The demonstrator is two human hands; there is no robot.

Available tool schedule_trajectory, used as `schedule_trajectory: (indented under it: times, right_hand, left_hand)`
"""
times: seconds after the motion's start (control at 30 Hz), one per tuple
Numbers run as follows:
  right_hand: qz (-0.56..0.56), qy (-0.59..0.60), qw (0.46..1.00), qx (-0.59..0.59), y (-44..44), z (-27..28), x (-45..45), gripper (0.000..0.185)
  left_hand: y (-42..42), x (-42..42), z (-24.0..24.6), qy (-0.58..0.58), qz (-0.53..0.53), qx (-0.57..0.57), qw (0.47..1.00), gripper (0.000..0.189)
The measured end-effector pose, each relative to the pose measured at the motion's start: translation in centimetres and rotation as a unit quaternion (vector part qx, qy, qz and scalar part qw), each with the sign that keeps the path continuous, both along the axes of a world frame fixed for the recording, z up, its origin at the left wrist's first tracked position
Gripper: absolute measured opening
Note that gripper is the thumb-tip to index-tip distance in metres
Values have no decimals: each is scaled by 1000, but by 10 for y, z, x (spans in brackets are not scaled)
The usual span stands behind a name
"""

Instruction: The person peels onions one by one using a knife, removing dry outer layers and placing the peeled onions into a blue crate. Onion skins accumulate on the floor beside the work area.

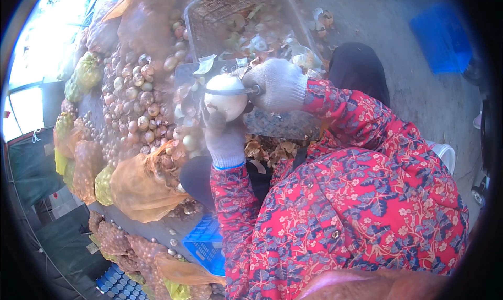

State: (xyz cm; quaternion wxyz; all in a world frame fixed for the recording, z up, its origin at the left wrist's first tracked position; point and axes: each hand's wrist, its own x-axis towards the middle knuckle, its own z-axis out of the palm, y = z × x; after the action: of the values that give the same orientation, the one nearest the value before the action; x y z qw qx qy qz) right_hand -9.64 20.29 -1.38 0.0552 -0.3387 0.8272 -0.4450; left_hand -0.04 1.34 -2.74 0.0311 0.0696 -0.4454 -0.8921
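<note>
A peeled white onion rests in my left hand, which wears a pale knit glove with darkened fingertips. My right hand, gloved too, grips a narrow-bladed knife. Its blade lies across the onion's upper face; whether it cuts in cannot be told. Beneath both hands is a grey board or tray with wet-looking patches and bits of skin. Just beyond it stands a clear plastic crate holding onion skins and trimmings.
Loose unpeeled onions spread over the floor on the left. Orange mesh sacks and green mesh sacks surround them. A blue crate stands by my left arm. Another blue container is at upper right, and a white bucket behind my right side.
</note>
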Motion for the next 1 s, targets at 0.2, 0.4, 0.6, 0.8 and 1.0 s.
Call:
schedule_trajectory:
  times: [0.2,0.4,0.6,0.8,1.0]
  right_hand:
    - [-2,4,999,48,7,8,0,24]
    - [46,-2,981,187,2,7,10,24]
    - [49,11,986,159,4,10,12,20]
    - [53,19,987,154,4,6,13,20]
    - [70,3,982,177,2,0,6,29]
  left_hand:
    - [-2,-9,40,-83,-62,-245,964,81]
    - [19,-5,21,-55,8,-369,928,94]
    - [7,-6,0,-24,38,-384,922,78]
    - [18,-2,15,-46,23,-293,955,72]
    - [19,3,14,-37,21,-223,974,73]
